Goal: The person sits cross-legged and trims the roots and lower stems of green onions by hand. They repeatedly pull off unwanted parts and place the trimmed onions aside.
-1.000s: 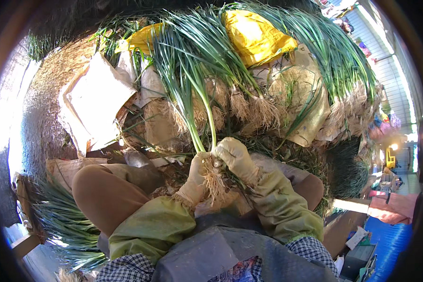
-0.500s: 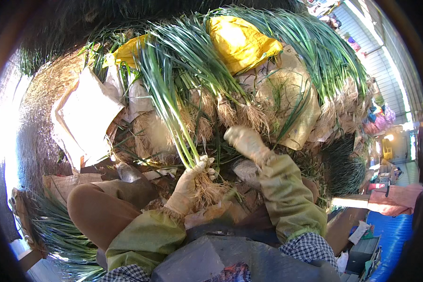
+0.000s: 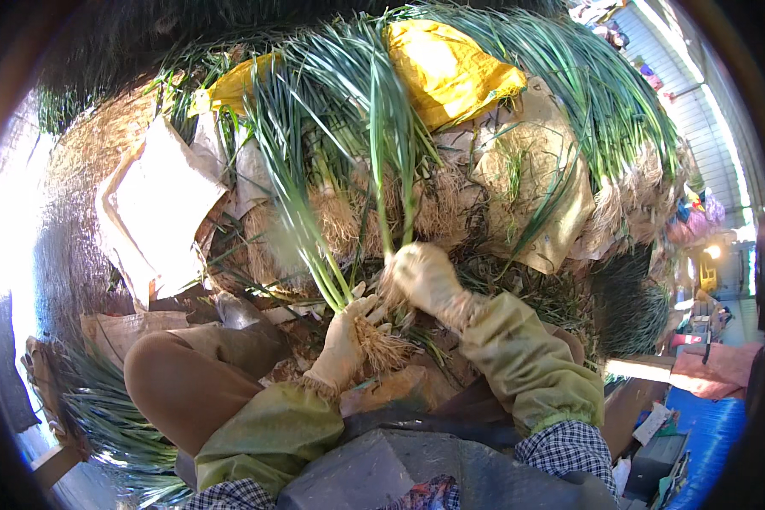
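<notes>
My gloved left hand (image 3: 343, 336) is closed round the white base of long green onion stalks (image 3: 331, 285), with their shaggy pale roots (image 3: 382, 344) spilling to its right. My gloved right hand (image 3: 421, 276), slightly blurred, is closed on another green onion (image 3: 382, 225) by its root end, a little above and right of my left hand. The leaves of both lie up over a heap of green onions (image 3: 331, 195) whose root ends face me. My crossed legs lie either side of my arms.
Yellow sacks (image 3: 446, 72) lie among the onions, with a pale sack (image 3: 157, 204) at left and a beige one (image 3: 540, 204) at right. More green onions (image 3: 102, 416) lie beside my left knee. A pink cloth (image 3: 710, 370), blue sheeting and a grey crate (image 3: 659, 463) are at far right.
My right hand left the held stalks, reached up toward the heap, and is now back lower with another onion in it. My left hand has moved slightly down and left, still gripping.
</notes>
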Action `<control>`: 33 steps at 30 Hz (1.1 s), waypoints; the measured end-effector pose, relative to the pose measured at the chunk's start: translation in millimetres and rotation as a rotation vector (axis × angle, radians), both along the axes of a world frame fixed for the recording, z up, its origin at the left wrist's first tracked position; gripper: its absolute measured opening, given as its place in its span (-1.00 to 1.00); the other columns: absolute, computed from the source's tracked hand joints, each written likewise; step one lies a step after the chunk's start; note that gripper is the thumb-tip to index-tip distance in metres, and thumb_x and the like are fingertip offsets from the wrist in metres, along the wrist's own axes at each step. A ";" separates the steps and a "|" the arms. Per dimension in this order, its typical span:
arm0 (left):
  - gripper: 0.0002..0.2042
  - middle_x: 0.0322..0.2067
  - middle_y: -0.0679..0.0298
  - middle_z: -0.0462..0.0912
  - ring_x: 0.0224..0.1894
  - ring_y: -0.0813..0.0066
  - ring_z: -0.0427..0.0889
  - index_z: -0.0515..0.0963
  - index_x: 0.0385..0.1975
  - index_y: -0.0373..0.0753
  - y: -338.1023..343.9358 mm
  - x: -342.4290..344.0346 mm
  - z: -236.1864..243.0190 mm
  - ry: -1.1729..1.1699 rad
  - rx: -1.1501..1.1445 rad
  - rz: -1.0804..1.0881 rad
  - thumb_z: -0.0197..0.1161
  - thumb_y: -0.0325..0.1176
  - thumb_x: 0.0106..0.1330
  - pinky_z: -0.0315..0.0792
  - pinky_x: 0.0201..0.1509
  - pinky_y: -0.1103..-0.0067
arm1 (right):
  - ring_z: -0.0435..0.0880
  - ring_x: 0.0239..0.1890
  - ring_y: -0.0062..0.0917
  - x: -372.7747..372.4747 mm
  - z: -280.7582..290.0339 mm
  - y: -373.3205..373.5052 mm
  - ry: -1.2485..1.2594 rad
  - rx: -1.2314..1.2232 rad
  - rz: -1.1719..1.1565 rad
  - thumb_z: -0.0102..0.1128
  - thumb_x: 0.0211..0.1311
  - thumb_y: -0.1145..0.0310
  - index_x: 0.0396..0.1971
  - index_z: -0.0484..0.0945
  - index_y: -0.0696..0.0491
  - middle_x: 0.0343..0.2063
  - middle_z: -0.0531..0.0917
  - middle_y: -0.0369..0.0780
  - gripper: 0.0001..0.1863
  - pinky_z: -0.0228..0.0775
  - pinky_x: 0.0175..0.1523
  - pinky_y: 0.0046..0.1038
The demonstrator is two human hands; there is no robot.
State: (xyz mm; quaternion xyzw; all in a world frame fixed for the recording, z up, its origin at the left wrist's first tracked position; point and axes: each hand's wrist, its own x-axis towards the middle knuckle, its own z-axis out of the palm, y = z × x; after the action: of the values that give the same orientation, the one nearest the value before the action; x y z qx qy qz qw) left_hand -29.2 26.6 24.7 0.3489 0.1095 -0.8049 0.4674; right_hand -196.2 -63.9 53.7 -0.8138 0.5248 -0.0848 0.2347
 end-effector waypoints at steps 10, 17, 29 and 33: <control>-0.86 -0.40 0.19 0.57 -0.37 0.36 0.61 0.45 -0.26 -0.32 6.0 -7.2 -13.5 -0.010 0.005 -0.121 0.09 -0.40 0.27 0.57 -0.27 0.48 | 0.54 -0.25 -0.59 -4.2 -20.3 -1.0 -0.694 0.619 -0.681 0.01 0.29 0.14 -0.18 0.52 0.07 -0.32 0.59 -0.25 -0.69 0.35 -0.15 -0.57; -0.88 -0.45 0.19 0.57 -0.46 0.38 0.59 0.48 -0.30 -0.35 11.8 -11.2 -18.1 -0.184 0.022 -0.111 0.13 -0.45 0.24 0.53 -0.39 0.48 | 0.58 -0.44 -0.26 12.2 -40.7 -7.6 0.040 0.010 -0.384 0.07 0.19 0.18 -0.44 0.56 0.05 -0.49 0.62 -0.16 -0.76 0.38 -0.29 -0.37; -0.90 -0.43 0.20 0.58 -0.45 0.39 0.60 0.49 -0.31 -0.37 14.5 -16.9 2.8 -0.039 -0.012 -0.113 0.13 -0.51 0.23 0.54 -0.37 0.49 | 0.49 -0.69 -0.43 -0.5 18.2 -2.9 0.211 -0.562 -0.057 0.21 0.01 0.25 -0.65 0.53 0.00 -0.76 0.51 -0.28 -0.82 0.28 -0.52 -0.40; -0.92 -0.45 0.20 0.58 -0.47 0.39 0.60 0.48 -0.33 -0.36 17.2 -15.3 7.3 -0.083 -0.007 -0.063 0.14 -0.50 0.23 0.55 -0.40 0.50 | 0.50 -0.60 -0.43 3.5 21.4 -6.8 0.262 -0.604 0.112 0.20 -0.02 0.22 -0.63 0.54 -0.02 -0.72 0.52 -0.28 -0.84 0.31 -0.42 -0.38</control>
State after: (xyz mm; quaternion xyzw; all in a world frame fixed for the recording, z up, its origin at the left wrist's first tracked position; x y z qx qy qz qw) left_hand -44.5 43.7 32.0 0.3837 0.0761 -0.8043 0.4474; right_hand -192.7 -70.7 75.1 -0.8782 0.4561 -0.1181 -0.0825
